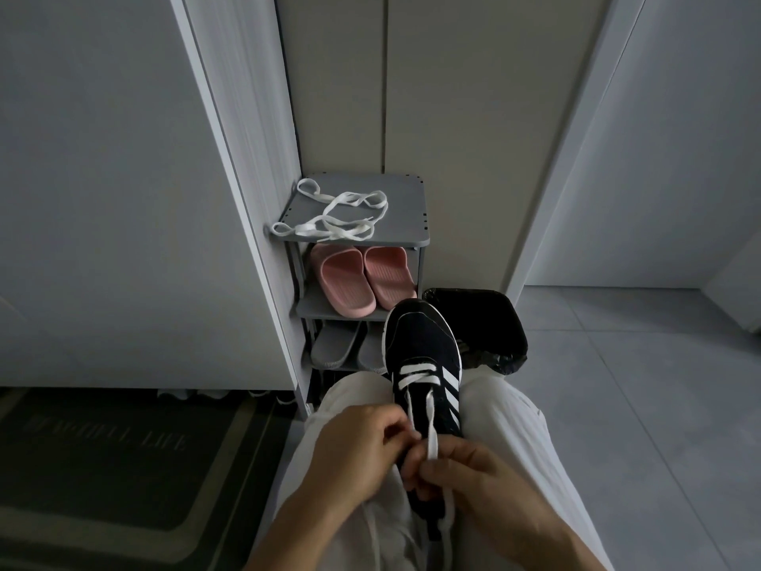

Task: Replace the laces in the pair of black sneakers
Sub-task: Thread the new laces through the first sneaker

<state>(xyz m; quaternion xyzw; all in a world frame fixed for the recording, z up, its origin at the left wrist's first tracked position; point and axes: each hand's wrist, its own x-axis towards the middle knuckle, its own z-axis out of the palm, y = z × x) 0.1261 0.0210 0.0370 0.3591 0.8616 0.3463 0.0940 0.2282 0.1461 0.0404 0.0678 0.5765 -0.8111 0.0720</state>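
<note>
A black sneaker (pixel 422 356) with white side stripes lies between my knees on my lap, toe pointing away. A white lace (pixel 430 422) crosses its lowest eyelets and runs back toward me. My left hand (pixel 354 451) pinches one strand at the sneaker's left side. My right hand (pixel 465 476) pinches the other strand near the tongue, and its loose end hangs down over my thigh. Another loose white lace (pixel 337 214) lies tangled on top of the grey shoe rack (pixel 405 236). Only one black sneaker shows.
Pink slippers (pixel 362 280) and grey slippers (pixel 339 346) fill the rack's lower shelves. A bin with a black bag (pixel 494 323) stands right of the rack. A dark doormat (pixel 111 459) lies at the left, a white cabinet behind it. Grey tiles spread to the right.
</note>
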